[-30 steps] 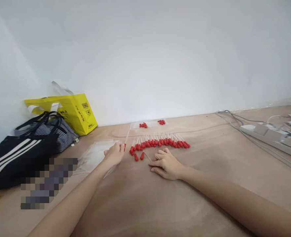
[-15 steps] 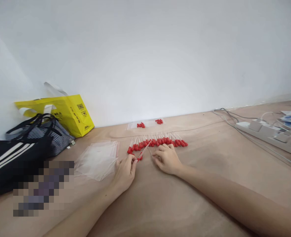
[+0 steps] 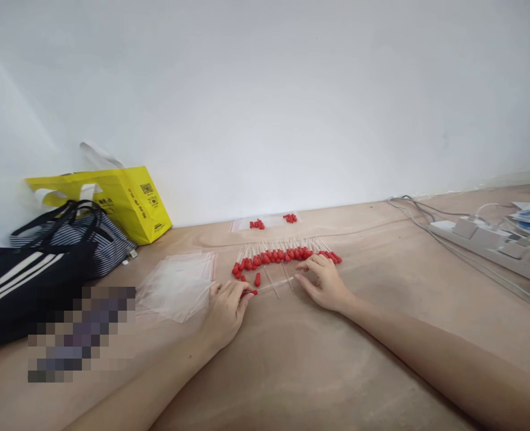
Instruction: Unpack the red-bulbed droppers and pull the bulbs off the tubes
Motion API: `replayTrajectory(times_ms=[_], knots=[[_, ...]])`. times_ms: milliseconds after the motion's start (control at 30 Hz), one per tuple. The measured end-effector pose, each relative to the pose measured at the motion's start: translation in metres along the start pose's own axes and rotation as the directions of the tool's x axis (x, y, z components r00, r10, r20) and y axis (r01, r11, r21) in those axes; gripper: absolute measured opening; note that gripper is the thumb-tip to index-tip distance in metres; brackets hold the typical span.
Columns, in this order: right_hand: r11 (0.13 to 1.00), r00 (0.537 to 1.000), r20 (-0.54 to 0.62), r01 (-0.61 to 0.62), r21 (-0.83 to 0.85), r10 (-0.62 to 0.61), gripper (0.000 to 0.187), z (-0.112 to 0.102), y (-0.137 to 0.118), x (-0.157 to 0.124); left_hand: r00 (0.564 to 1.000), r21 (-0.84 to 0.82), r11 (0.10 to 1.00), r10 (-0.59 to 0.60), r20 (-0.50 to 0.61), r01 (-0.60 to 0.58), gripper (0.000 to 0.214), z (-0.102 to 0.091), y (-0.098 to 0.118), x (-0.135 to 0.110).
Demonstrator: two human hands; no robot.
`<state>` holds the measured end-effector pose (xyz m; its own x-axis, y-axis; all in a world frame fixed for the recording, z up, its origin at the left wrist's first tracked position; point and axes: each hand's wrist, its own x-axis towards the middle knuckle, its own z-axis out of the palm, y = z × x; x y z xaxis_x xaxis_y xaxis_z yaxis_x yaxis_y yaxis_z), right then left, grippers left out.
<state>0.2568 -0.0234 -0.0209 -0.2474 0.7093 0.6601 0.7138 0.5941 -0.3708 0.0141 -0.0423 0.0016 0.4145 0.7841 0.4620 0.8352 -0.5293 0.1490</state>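
A row of clear droppers with red bulbs (image 3: 287, 255) lies on the wooden table top (image 3: 336, 371). My left hand (image 3: 226, 308) is closed, its fingertips pinching the red bulb of one dropper (image 3: 269, 289) that lies flat, pointing right. My right hand (image 3: 324, 281) rests by the right end of the row, fingers curled down onto the table beside the red bulbs. A few loose droppers (image 3: 257, 279) lie between the hands and the row. A stack of clear zip bags (image 3: 177, 285) sits left of my left hand.
A yellow bag (image 3: 125, 200) and a black striped bag (image 3: 35, 269) stand at the left by the white wall. Two filled small bags (image 3: 271, 222) lie near the wall. A power strip (image 3: 493, 242) with cables lies at the right.
My left hand left the zip bags, moved right and took a dropper by its bulb, then laid it flat. My right hand shifted right toward the row's end.
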Motion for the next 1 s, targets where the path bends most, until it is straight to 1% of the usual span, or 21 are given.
replayTrajectory(times_ms=[100, 167, 200, 333, 500, 700, 800, 1000], knots=[[0.989, 0.985, 0.093, 0.146, 0.027, -0.148, 0.029, -0.001, -0.009, 0.001, 0.995, 0.027, 0.996, 0.092, -0.043, -0.091, 0.02, 0.005, 0.005, 0.004], [0.974, 0.964, 0.139, 0.228, 0.014, -0.228, 0.032, 0.0, -0.013, 0.001, 0.986, 0.05, 0.988, 0.149, -0.07, -0.146, 0.02, 0.01, 0.01, 0.008], [0.968, 0.958, 0.15, 0.249, 0.0, -0.246, 0.03, 0.002, -0.014, 0.001, 0.982, 0.058, 0.984, 0.171, -0.077, -0.166, 0.02, 0.013, 0.014, 0.011], [0.964, 0.958, 0.137, 0.262, -0.056, -0.252, 0.021, 0.008, -0.013, 0.001, 0.974, 0.049, 0.977, 0.209, -0.084, -0.206, 0.021, 0.021, 0.023, 0.019], [0.955, 0.956, 0.103, 0.283, -0.089, -0.274, 0.018, 0.01, -0.013, 0.002, 0.967, 0.028, 0.969, 0.247, -0.067, -0.245, 0.024, 0.025, 0.023, 0.023], [0.931, 0.939, 0.077, 0.342, -0.125, -0.335, 0.024, 0.007, -0.016, -0.003, 0.947, -0.014, 0.949, 0.314, -0.074, -0.316, 0.022, 0.024, 0.02, 0.022], [0.921, 0.93, 0.06, 0.368, -0.129, -0.363, 0.022, 0.005, -0.017, -0.004, 0.938, -0.014, 0.94, 0.34, -0.072, -0.342, 0.023, 0.023, 0.018, 0.02], [0.917, 0.926, 0.049, 0.377, -0.131, -0.374, 0.019, 0.004, -0.021, -0.004, 0.913, 0.009, 0.916, 0.4, -0.086, -0.4, 0.026, 0.02, 0.016, 0.017]])
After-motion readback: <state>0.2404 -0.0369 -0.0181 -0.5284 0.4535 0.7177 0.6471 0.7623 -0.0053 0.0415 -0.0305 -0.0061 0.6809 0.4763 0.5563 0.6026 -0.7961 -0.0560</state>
